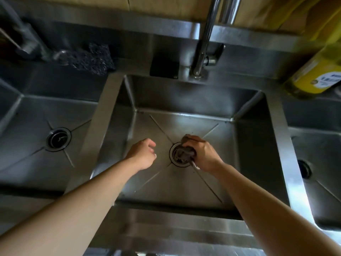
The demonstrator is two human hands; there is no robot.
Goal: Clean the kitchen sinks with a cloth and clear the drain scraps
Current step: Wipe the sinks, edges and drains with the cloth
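The middle steel sink lies below me, its round drain at the centre of the floor. My right hand grips a bunched grey-brown cloth and holds it down on the drain opening. To the left of the drain my left hand hovers just above the sink floor, fingers loosely curled, holding nothing. What lies inside the drain is hidden by the cloth.
A left sink has its own dark drain; a right sink shows a drain too. The chrome faucet rises behind the middle sink. A dark scouring pad and a yellow bottle sit on the back ledge.
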